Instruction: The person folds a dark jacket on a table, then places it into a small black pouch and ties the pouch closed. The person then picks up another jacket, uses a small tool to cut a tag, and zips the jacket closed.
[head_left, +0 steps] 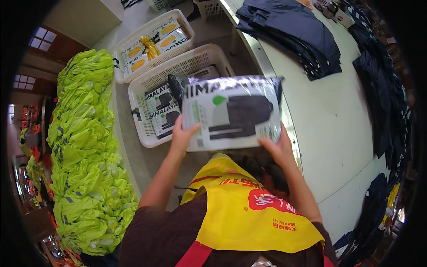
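A flat plastic garment package [240, 113], white with a picture of dark clothing and a green leaf mark, is held up in front of me. My left hand [181, 137] grips its lower left edge, thumb on the front. At the lower right corner my right hand [279, 144] pinches it, the thumb also on the front. Fingers behind the package are hidden. Just beyond it, a white plastic basket [141, 129] holds several similar packages [163, 113]. The held package covers part of that basket's right side.
Behind stands another white basket [187, 27] with yellow-printed packages and a yellow bundle. A tall heap of fluorescent yellow-green garments [86, 151] runs along the left. On the right, a pale worktable [331, 120] carries folded dark garments [293, 33], with more dark clothing [378, 107] along its far edge.
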Demonstrator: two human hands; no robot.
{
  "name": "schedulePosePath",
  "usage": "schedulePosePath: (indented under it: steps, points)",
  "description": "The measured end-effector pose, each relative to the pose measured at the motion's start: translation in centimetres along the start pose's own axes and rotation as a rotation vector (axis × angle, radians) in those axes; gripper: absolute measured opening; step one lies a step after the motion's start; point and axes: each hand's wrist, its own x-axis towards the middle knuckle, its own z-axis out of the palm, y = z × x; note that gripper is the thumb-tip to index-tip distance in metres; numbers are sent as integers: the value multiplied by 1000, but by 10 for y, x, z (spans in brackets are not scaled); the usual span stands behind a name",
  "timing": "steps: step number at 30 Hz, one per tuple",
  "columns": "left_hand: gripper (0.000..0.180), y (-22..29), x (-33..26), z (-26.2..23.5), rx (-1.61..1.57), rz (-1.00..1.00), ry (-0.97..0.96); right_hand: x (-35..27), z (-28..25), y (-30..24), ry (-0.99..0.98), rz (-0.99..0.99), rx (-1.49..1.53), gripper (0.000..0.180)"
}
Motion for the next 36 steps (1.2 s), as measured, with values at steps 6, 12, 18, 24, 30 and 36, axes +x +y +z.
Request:
schedulePosePath:
  steps: [6, 12, 18, 24, 30, 36]
  points:
    - [82, -35, 201, -73, 464, -46, 236, 182, 52, 56, 167, -312, -752, 75]
    - [50, -127, 226, -78, 524, 79, 151, 134, 61, 81, 86, -149, -654, 65]
    - [38, -191, 100, -11, 957, -257, -657, -66, 13, 173, 69, 594, -534, 59]
    - [44, -182, 37, 79, 1242, 0, -1481, -286, 28, 222, 318, 1099, -508, 44]
    - [32, -80, -41, 197, 1168, 601, -1621, -435, 140, 279, 937, 1205, -63, 42]
    - [17, -29, -184, 345, 597, 983, -1820, -456, 276, 318, 972, 1311, 334, 45]
